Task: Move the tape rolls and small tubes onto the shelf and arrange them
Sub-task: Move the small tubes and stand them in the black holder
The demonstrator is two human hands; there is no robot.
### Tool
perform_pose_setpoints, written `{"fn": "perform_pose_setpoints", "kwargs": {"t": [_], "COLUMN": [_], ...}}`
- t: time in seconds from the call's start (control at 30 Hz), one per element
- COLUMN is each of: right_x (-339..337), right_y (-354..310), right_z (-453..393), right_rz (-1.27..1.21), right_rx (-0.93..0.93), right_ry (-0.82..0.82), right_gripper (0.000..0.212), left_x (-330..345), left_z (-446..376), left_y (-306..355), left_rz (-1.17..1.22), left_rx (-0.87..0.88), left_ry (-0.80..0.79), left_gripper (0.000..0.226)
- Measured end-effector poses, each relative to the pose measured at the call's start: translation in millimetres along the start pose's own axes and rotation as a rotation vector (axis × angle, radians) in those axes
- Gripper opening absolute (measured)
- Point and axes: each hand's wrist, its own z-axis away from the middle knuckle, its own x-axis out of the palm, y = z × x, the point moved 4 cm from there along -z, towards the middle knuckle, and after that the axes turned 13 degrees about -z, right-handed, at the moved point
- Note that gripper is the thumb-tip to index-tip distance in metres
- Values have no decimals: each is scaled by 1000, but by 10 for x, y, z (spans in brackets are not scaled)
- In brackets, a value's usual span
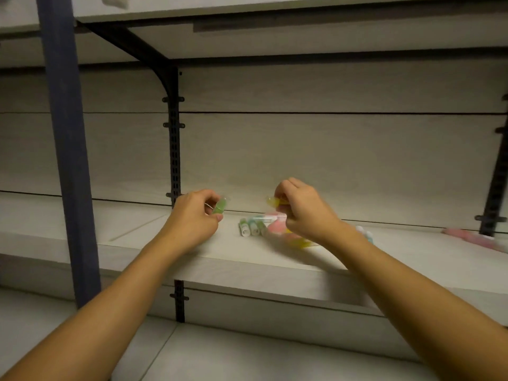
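Observation:
My left hand [196,215] pinches a small green tape roll [220,207] just above the pale wooden shelf [170,240]. My right hand [302,210] holds a yellow tape roll [272,201] a little above a heap of pink and yellow rolls [286,235] lying on the shelf. Three small tubes [251,226] with green and teal bodies lie side by side between my hands. Another pale tube [364,233] shows just behind my right forearm, partly hidden.
A pink packet [472,237] lies at the shelf's far right. A dark blue post [68,138] stands at the left, with black slotted brackets [174,149] on the back panel. A higher shelf [247,9] hangs overhead.

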Motion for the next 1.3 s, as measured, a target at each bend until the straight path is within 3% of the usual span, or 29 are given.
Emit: {"fn": "perform_pose_setpoints", "kwargs": {"t": [0.27,0.4,0.8,1.3], "right_x": [-479,-830,-2183,-3723], "right_y": [82,170,189,276], "right_z": [715,1115,2502,4172], "right_rz": [168,264,495,565], "right_rx": [160,328,665,877], "right_ry": [84,134,246,266], "right_gripper": [16,21,25,27], "left_x": [394,637,1079,1317], "left_z": [-1,74,505,1531], "left_y": [627,1045,2625,4471], "left_rz": [133,178,379,482], "left_rx": [179,302,562,644], "left_ry": [-26,-54,-147,-231], "left_gripper": [27,27,24,30]}}
